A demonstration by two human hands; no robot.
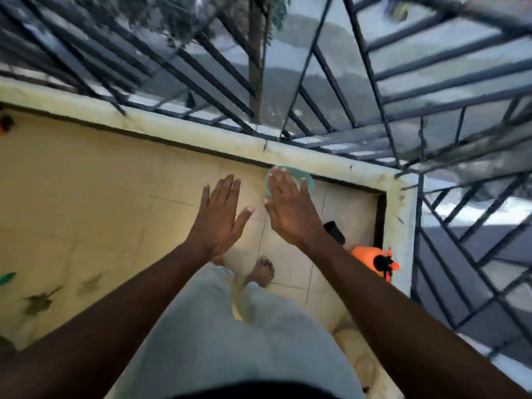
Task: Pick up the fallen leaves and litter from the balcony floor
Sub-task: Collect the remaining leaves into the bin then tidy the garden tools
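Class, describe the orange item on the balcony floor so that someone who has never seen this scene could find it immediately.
Start at the balcony's right corner, where the low cream parapet wall turns under the dark metal railing. At the foot of that wall, right of the person's right hand, sits the orange container with a black fitting on top. It is the only bright orange thing there; the object beside it is black.

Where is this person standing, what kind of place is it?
Most likely a home balcony well above ground: a pale tiled floor edged by a low cream parapet wall, dark metal railing bars beyond it, and a street and tree trunk seen far below.
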